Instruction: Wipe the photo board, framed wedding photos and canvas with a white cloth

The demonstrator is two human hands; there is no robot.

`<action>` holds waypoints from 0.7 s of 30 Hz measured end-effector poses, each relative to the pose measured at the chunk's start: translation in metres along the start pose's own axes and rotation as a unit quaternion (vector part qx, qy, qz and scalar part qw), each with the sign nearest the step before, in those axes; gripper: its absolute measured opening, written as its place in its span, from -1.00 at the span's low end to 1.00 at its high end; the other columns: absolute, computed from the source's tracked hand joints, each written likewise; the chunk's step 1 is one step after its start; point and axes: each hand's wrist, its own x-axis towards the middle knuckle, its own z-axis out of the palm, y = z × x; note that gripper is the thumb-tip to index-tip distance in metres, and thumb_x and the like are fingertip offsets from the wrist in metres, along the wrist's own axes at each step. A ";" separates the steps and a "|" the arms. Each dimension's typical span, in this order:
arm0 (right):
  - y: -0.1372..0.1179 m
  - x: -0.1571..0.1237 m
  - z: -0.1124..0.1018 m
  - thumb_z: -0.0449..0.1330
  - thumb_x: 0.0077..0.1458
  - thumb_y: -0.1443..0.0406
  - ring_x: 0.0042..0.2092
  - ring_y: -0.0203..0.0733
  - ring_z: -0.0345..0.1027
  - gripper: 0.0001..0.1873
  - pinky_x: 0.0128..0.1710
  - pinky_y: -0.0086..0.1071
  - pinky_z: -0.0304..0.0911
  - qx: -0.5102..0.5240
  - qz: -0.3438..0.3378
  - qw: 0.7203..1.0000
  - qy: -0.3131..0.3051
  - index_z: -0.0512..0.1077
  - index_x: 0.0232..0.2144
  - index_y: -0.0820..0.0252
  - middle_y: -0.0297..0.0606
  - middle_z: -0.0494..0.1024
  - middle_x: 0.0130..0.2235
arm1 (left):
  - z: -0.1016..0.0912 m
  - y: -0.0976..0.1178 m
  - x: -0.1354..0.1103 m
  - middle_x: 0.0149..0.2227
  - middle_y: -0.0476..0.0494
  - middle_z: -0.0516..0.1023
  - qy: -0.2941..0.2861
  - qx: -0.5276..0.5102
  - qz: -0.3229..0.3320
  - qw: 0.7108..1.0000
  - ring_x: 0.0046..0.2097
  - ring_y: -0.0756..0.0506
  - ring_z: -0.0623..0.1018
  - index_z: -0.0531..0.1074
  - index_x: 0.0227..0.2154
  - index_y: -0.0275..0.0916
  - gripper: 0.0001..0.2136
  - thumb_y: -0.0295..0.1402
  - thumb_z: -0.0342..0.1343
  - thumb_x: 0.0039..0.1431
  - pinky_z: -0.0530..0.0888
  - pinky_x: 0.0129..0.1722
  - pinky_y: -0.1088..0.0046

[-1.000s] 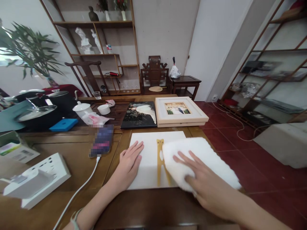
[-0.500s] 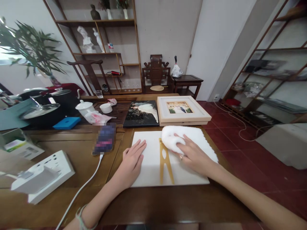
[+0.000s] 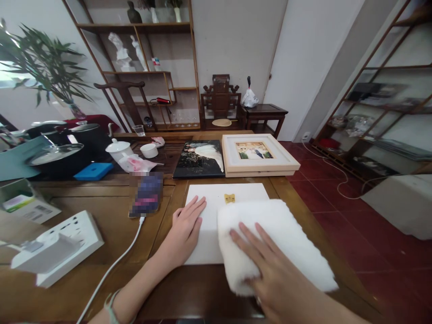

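Observation:
A white panel (image 3: pixel 209 198) with a gold stand piece (image 3: pixel 229 198) lies flat on the wooden table (image 3: pixel 111 229) in front of me. My left hand (image 3: pixel 184 229) rests flat and open on the panel's left side. My right hand (image 3: pixel 266 265) presses down, fingers spread, on a fluffy white cloth (image 3: pixel 286 238) that covers the panel's right and near part. Most of the gold piece is hidden under the cloth.
Behind the panel lie a dark photo print (image 3: pixel 200 158) and a framed photo (image 3: pixel 258 155). A phone (image 3: pixel 147 193) with a white cable, a white power strip (image 3: pixel 57 247), pots (image 3: pixel 57 155), a teapot (image 3: pixel 118 149) and a blue box (image 3: pixel 93 171) sit left. Red tiled floor lies right.
My right hand drew the cloth from the panel's far end back toward me, spreading it over the near right part. The left hand stayed put.

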 end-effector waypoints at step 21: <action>0.059 0.088 -0.010 0.05 -0.10 0.50 0.28 0.13 -0.12 -0.56 0.21 0.07 -0.15 -0.009 0.058 0.998 -0.018 0.47 -0.12 0.35 0.10 0.21 0.21 | -0.001 -0.001 -0.001 0.23 -0.18 0.24 0.002 -0.013 0.002 1.000 0.29 -0.16 0.13 0.21 0.16 -0.14 -0.59 -0.42 -0.26 0.29 0.11 0.15 0.06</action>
